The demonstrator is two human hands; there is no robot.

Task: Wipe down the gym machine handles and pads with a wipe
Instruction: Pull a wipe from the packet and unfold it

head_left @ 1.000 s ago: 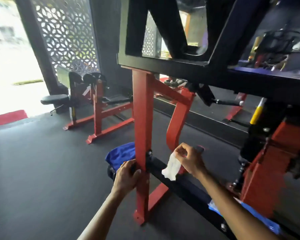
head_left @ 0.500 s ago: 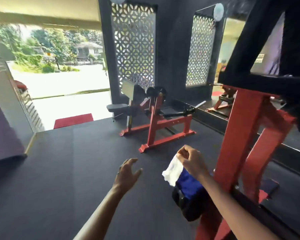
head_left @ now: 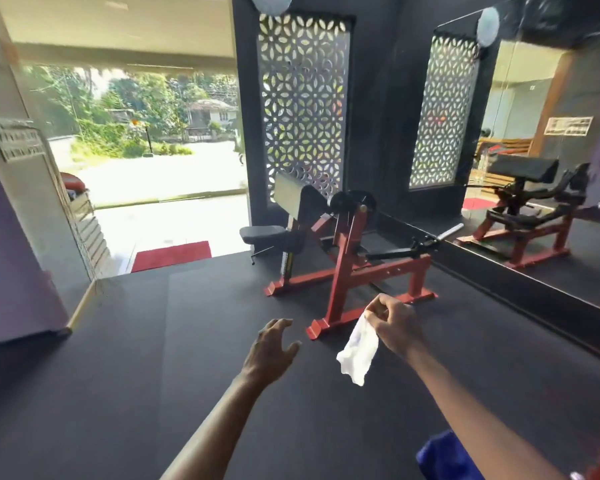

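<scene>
My right hand (head_left: 392,323) pinches the top of a crumpled white wipe (head_left: 358,355), which hangs down over the dark floor. To its left my left hand (head_left: 269,348) hovers with fingers spread and loose, holding nothing. Ahead stands a red-framed gym machine (head_left: 347,268) with a black seat pad (head_left: 262,234), a slanted grey-black arm pad (head_left: 297,199) and a black lever arm with a metal handle (head_left: 426,241). Both hands are well short of this machine and touch none of it.
A dark rubber floor (head_left: 153,358) stretches around me. A wall mirror (head_left: 548,161) on the right reflects the machine. A doorway with a red mat (head_left: 172,255) opens at the back left. A blue cloth (head_left: 444,459) shows at the bottom right edge.
The view has swung left, away from the close red and black machine. My left hand let go of its red post and now hovers free. My right hand still carries the wipe.
</scene>
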